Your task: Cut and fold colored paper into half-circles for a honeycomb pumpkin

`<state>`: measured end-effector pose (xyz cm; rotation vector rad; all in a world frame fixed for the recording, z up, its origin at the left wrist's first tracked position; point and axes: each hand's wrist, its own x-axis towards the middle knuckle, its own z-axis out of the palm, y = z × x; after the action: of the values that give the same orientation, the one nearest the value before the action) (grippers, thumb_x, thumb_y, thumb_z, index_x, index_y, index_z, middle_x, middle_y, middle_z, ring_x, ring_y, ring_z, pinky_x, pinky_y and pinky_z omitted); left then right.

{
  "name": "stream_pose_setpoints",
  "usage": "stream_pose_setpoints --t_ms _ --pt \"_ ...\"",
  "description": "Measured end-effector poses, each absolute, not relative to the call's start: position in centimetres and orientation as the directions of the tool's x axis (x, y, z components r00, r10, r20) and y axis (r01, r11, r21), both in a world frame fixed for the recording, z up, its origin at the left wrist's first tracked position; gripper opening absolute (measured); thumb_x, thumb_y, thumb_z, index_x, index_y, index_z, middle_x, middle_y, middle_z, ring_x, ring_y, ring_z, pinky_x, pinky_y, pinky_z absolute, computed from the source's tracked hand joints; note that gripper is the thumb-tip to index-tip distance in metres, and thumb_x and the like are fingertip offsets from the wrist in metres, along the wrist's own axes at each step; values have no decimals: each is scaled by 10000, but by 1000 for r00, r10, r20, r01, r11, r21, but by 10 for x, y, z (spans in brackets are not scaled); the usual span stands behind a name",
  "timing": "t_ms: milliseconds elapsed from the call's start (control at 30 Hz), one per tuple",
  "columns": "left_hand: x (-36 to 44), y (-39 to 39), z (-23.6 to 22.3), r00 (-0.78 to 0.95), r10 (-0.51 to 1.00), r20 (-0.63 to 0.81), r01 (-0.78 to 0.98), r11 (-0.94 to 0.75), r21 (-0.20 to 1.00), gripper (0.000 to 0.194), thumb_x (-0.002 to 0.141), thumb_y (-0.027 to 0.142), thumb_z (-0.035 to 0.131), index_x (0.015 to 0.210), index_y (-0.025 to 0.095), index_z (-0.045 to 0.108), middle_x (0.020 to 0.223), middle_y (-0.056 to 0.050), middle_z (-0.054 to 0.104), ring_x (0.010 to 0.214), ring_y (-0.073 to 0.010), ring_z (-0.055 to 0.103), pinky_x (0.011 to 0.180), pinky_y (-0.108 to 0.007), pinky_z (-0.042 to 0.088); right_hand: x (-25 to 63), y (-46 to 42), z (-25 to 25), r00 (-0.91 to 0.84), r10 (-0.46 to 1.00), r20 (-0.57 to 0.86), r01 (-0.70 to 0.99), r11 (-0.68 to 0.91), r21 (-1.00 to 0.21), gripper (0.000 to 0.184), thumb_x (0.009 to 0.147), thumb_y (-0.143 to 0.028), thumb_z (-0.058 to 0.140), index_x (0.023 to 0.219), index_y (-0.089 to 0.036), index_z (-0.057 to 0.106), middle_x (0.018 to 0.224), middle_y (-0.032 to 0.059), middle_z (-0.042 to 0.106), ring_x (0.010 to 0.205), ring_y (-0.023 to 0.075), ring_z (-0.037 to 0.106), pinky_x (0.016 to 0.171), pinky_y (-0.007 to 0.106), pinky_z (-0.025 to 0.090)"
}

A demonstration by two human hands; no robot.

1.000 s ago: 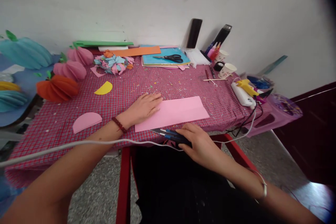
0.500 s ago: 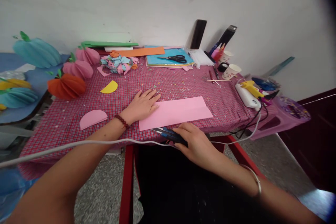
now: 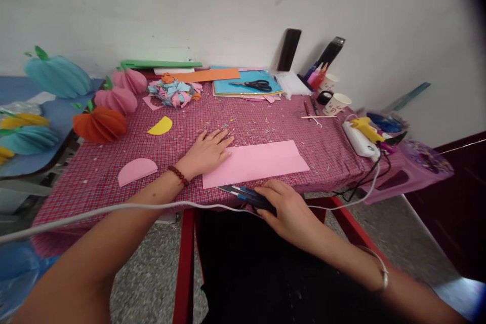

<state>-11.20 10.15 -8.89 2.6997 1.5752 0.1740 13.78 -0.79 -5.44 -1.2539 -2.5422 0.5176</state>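
Observation:
My left hand (image 3: 209, 152) lies flat with fingers spread, pressing on the left end of a folded pink paper strip (image 3: 261, 162). At the table's front edge, my right hand (image 3: 286, 207) is closed around a dark utility knife (image 3: 252, 197). Its blade points left, close to the strip's lower edge. Left of my left wrist lies a folded pink paper half-circle (image 3: 137, 171). A yellow paper half-circle (image 3: 160, 126) rests farther back on the checked tablecloth (image 3: 182, 136).
Paper pumpkins (image 3: 99, 125) and a heap of scraps (image 3: 175, 92) stand at left. Scissors (image 3: 252, 84) lie on blue paper (image 3: 243, 75) at the back. Paper cups (image 3: 337, 104), a power strip (image 3: 359, 140) and a glue gun (image 3: 367, 129) are at right. A white cable (image 3: 125, 206) crosses in front.
My hands keep nearly the same places, left on the pink strip and right around the utility knife. The whole view has shifted very slightly.

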Motion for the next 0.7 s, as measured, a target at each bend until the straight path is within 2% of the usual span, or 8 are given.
stream_pose_setpoints --t_ms 233,400,533,700 --pt "-113 101 -90 487 868 97 866 -494 71 584 977 506 301 1483 218 334 1573 -98 299 1436 -273 266 1147 -491 173 147 -6 -62 -514 851 109 749 508 -426 338 807 -140 655 1144 -150 621 1044 105 619 946 250 576 881 432 504" --pt "-114 100 -88 510 853 107 853 -518 65 754 896 666 377 1477 188 346 1571 -114 299 1438 -280 257 1167 -472 127 131 -3 -64 -565 813 142 719 569 -399 339 799 -154 675 1134 -159 620 1068 108 627 984 262 572 898 441 499" --pt "-114 100 -88 506 856 108 855 -515 69 781 881 695 371 1474 187 354 1570 -109 303 1436 -283 261 1166 -478 131 121 -3 -64 -612 776 150 679 613 -403 414 788 -145 692 1187 -144 581 1105 109 626 1027 260 567 933 427 487" --pt "-114 99 -88 506 856 110 854 -514 74 773 885 683 378 1478 188 347 1568 -113 307 1435 -287 262 1157 -484 153 112 -1 -65 -589 791 163 687 597 -415 339 759 -130 718 1068 -151 580 1035 97 645 979 262 583 888 432 500"
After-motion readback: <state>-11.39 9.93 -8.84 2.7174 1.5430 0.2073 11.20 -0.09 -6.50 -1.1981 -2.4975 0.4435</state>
